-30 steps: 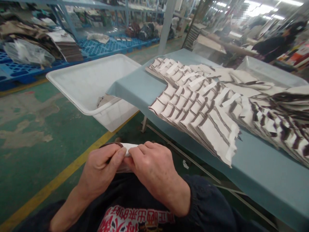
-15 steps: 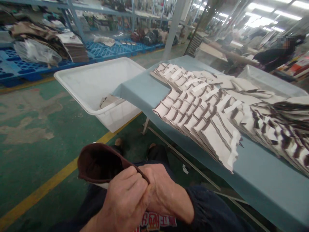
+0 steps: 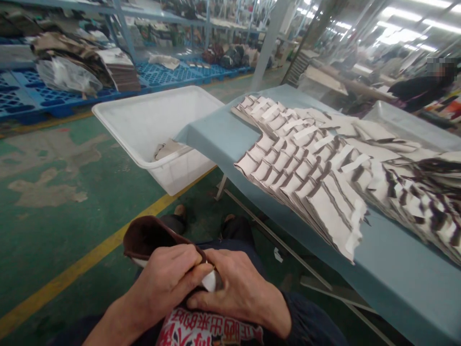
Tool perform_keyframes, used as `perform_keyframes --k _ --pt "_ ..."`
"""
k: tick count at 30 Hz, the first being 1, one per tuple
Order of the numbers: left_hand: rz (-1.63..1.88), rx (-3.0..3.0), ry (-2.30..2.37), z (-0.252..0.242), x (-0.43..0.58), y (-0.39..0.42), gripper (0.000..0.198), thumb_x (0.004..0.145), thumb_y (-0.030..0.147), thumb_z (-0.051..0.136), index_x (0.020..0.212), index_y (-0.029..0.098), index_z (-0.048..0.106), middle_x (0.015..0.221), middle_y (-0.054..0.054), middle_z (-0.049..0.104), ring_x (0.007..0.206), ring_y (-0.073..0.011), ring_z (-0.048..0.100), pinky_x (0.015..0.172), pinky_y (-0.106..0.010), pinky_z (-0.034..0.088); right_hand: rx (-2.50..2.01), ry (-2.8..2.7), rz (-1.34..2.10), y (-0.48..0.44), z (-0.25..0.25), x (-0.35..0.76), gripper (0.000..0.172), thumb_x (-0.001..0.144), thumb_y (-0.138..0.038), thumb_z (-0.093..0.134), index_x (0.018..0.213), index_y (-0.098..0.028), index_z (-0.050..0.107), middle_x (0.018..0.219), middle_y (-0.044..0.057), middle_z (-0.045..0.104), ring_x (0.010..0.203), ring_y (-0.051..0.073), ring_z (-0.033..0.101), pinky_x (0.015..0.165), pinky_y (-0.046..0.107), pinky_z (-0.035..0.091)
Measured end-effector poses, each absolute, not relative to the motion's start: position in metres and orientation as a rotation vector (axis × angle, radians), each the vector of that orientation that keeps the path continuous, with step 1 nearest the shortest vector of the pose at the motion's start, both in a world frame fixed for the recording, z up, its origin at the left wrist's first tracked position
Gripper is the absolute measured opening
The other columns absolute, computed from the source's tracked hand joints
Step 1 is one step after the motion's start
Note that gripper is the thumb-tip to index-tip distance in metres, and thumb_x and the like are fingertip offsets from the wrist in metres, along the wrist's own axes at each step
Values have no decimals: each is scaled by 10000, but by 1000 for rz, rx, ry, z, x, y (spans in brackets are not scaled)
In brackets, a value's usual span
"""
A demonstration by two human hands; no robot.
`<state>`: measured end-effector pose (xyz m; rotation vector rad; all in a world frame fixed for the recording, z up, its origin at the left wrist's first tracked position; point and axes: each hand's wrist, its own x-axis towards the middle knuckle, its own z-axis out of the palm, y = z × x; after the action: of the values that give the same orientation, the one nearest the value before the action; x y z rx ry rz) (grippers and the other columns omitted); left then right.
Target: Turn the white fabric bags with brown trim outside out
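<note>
In front of my body I hold a fabric piece [image 3: 142,235] with a dark brown inner side and a pale outer side. Its left end gapes like a pouch; its exact kind cannot be made out. My left hand [image 3: 169,274] is closed on its brown edge, thumb pointing right. Touching it from the right, my right hand [image 3: 239,290] grips the same edge with bent fingers. A small white patch [image 3: 209,281] shows between the two hands. The part of the fabric under my fingers is hidden.
Overlapping pale pieces with brown edges [image 3: 284,163] lie on a blue-covered table [image 3: 212,129] to the right. A white bin [image 3: 122,129] stands at its far left end, with a fabric piece inside. Behind are blue pallets [image 3: 151,81] with goods, and a person [image 3: 418,89] far right.
My hands have parted slightly and turned, so the white patch now shows between them. The fabric's gaping end is lower and narrower. The view has shifted a little left.
</note>
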<state>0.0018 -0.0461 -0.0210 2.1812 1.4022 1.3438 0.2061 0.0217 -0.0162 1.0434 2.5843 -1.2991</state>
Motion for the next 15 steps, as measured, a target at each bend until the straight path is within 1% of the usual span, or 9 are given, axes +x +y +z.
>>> perform_keyframes --k 1,3,5,7,9,10,12,13,15 --pt "1337 2173 1410 -21 -1 -48 528 1367 253 552 839 262 562 663 94 643 482 -99 591 498 -266 418 1030 2599 -1353 19 -22 211 603 959 -588 1111 1395 -234 891 1312 102 992 1214 339 949 963 367 605" --pt "1326 2162 1418 -22 -2 -52 488 1309 184 582 829 265 543 653 96 624 468 -102 542 482 -278 376 1010 2622 -1418 15 -31 218 606 992 -567 1102 1451 -235 889 1358 111 989 1245 334 949 1016 377 626" --pt "1313 2162 1416 -24 -2 -56 473 1258 143 610 815 271 506 639 101 591 466 -104 497 486 -296 339 964 2619 -1460 12 -36 223 581 1005 -600 1093 1413 -230 905 1339 119 987 1231 335 944 1021 386 634" --pt "1299 2166 1405 -26 0 -58 480 1217 97 635 806 276 462 628 108 560 469 -104 469 498 -317 312 921 2595 -1504 11 -36 227 582 982 -644 1103 1357 -238 920 1276 102 982 1168 321 933 995 383 632" --pt "1290 2169 1383 -28 1 -59 498 1209 70 635 806 279 429 625 111 550 471 -103 455 506 -331 294 878 2561 -1580 13 -34 234 596 965 -689 1098 1318 -241 925 1208 77 967 1097 296 910 970 372 630" --pt "1289 2169 1371 -28 1 -59 501 1226 79 625 811 279 428 627 109 556 473 -103 457 507 -332 291 865 2536 -1650 15 -32 238 573 1003 -697 1058 1314 -237 921 1195 69 959 1081 282 898 970 366 634" --pt "1311 2151 1341 -26 0 -59 502 1285 141 601 825 277 452 635 103 576 476 -104 474 504 -324 299 893 2511 -1826 20 -26 245 519 1133 -681 909 1359 -215 899 1236 77 944 1104 269 882 1006 370 657" --pt "1314 2140 1325 -25 0 -58 508 1314 186 596 830 275 470 637 99 589 476 -105 489 501 -316 309 929 2533 -1888 23 -23 246 520 1181 -670 838 1407 -204 879 1293 90 935 1150 273 875 1049 383 670" --pt "1300 2118 1286 -24 1 -57 525 1354 274 603 837 270 511 641 89 621 481 -111 541 497 -303 340 991 2649 -1925 28 -14 243 551 1237 -639 746 1545 -187 813 1456 123 900 1302 288 852 1176 422 672"
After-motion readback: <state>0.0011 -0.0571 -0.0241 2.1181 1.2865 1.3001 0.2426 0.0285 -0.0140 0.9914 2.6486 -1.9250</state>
